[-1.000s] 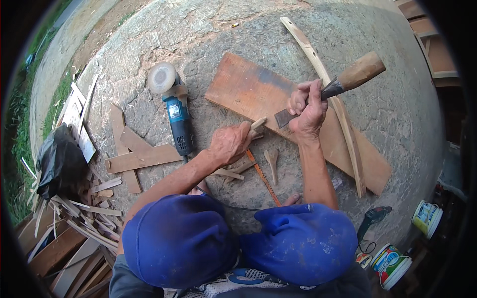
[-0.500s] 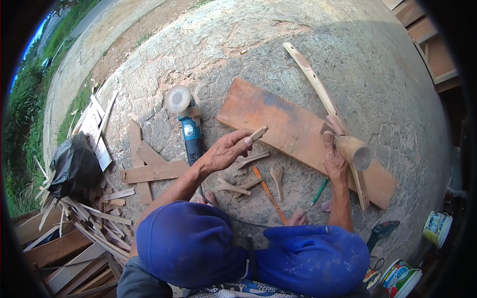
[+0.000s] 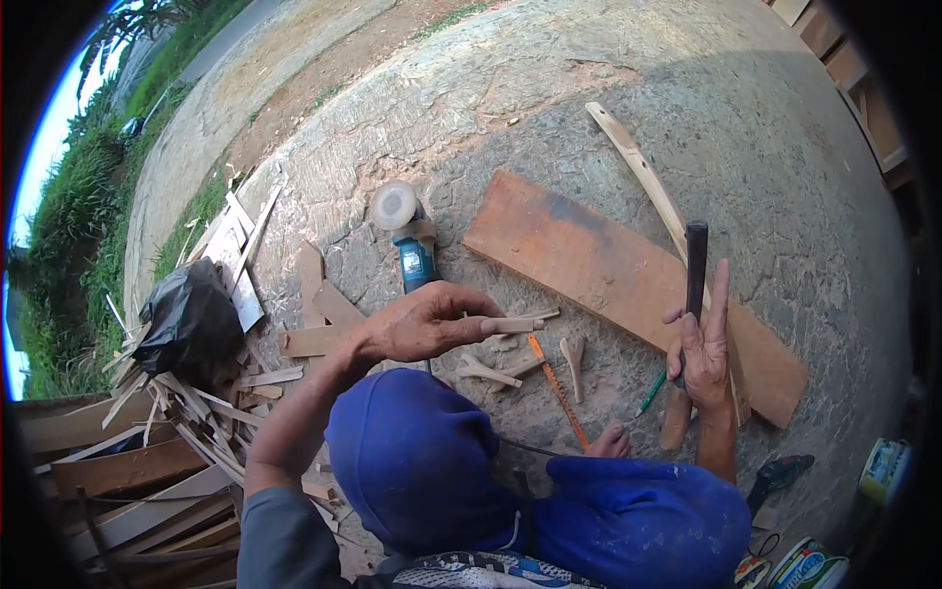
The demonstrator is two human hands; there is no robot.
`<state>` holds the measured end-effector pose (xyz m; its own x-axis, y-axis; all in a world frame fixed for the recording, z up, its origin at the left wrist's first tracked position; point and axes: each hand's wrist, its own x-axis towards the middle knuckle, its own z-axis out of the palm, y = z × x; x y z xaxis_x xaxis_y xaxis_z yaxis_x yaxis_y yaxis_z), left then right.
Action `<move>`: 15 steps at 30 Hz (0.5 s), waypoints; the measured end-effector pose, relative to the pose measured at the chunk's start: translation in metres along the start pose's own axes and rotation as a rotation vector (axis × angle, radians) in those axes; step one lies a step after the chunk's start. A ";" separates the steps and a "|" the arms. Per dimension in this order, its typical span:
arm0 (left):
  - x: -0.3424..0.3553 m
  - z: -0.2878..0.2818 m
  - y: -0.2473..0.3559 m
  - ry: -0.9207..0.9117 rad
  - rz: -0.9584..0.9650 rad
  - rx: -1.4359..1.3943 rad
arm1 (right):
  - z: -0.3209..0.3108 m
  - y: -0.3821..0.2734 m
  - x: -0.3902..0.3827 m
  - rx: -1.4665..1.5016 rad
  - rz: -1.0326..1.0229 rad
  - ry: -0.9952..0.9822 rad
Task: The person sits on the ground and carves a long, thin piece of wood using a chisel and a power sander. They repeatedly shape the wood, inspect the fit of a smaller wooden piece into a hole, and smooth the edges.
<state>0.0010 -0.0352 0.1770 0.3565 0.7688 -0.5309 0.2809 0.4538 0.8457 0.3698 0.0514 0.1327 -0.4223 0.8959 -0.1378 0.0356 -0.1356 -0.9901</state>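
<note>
My left hand (image 3: 432,324) is closed on a small pale wooden piece (image 3: 522,325). My right hand (image 3: 705,365) grips a chisel, its dark metal blade (image 3: 696,260) pointing upward and wooden handle (image 3: 675,424) downward, with the index finger extended alongside. Beyond both hands lies a wide reddish board (image 3: 559,245), crossed at its right by a long pale strip (image 3: 638,167). Between my hands are forked wooden pieces (image 3: 574,363), an orange toothed blade (image 3: 555,383) and a green pencil (image 3: 650,393) on the rough concrete.
An angle grinder (image 3: 414,257) and flat offcuts (image 3: 339,306) lie left of the board. A black plastic bag (image 3: 191,319) sits on scrap wood (image 3: 128,461). A drill (image 3: 780,471) and tubs (image 3: 883,471) are at lower right, wooden frames (image 3: 868,108) at upper right.
The chisel has swung from lying across the board, through end-on, to blade-up beside the board. My left hand, still holding the small piece, has turned it more horizontal.
</note>
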 end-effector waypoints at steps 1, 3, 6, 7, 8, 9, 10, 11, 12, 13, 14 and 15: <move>-0.012 -0.002 0.004 -0.003 -0.039 -0.006 | -0.001 0.001 -0.002 -0.021 -0.006 -0.055; -0.026 0.001 0.011 -0.007 -0.094 -0.041 | -0.004 0.010 -0.001 0.019 -0.051 -0.196; -0.033 0.007 0.006 -0.024 -0.144 -0.074 | 0.009 0.012 -0.002 0.057 0.123 -0.326; -0.033 0.010 0.003 -0.021 -0.138 -0.140 | 0.016 0.004 -0.004 0.052 0.178 -0.343; -0.034 0.013 0.000 -0.019 -0.132 -0.204 | 0.018 -0.002 -0.010 0.076 0.328 -0.384; -0.034 0.015 0.001 -0.010 -0.118 -0.261 | 0.021 -0.003 -0.011 0.008 0.298 -0.451; -0.032 0.017 0.001 -0.013 -0.128 -0.259 | 0.022 -0.003 -0.013 -0.061 0.268 -0.518; -0.030 0.019 0.001 -0.016 -0.137 -0.257 | 0.022 -0.003 -0.014 -0.090 0.280 -0.588; -0.027 0.020 0.000 -0.020 -0.145 -0.255 | 0.023 0.000 -0.016 -0.139 0.186 -0.582; -0.025 0.021 0.002 -0.027 -0.164 -0.249 | 0.025 0.004 -0.019 -0.189 0.092 -0.575; -0.023 0.023 0.004 -0.033 -0.183 -0.244 | 0.028 0.005 -0.021 -0.241 -0.001 -0.568; -0.025 0.023 0.003 -0.023 -0.204 -0.246 | 0.034 -0.020 -0.016 -0.326 0.140 -0.623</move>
<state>0.0133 -0.0635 0.1916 0.3355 0.6416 -0.6897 0.1256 0.6952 0.7078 0.3450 0.0255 0.1555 -0.8292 0.4583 -0.3199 0.3545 -0.0111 -0.9350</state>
